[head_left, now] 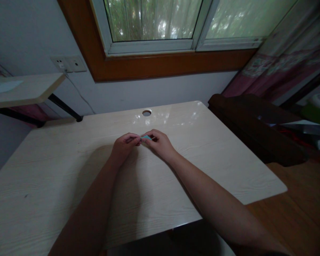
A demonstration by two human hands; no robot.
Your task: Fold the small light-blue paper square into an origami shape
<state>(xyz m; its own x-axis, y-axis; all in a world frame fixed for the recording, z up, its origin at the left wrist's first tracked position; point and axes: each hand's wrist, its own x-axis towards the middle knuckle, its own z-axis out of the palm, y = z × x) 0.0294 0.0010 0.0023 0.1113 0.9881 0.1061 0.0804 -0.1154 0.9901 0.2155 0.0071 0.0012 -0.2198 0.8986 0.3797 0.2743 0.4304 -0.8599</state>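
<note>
Between my two hands is a small, flat teal piece that looks like folded paper (146,137), mostly covered by fingers. My left hand (125,145) is closed, its thumb and fingertips pinching the piece's left end. From the other side my right hand (160,142) pinches it too, thumb below and fingers curled over. The fingertips of both hands almost meet. Both hands are over the middle of the pale wood-grain desk (192,160), towards its far edge. How the paper is folded is too small to make out.
A round cable hole (146,113) lies just beyond my hands. At the left, a raised shelf (29,89) stands on black legs. A white cable (80,93) runs from the wall socket (68,64). Dark wooden furniture (245,128) borders the desk's right side, below a curtain (282,60).
</note>
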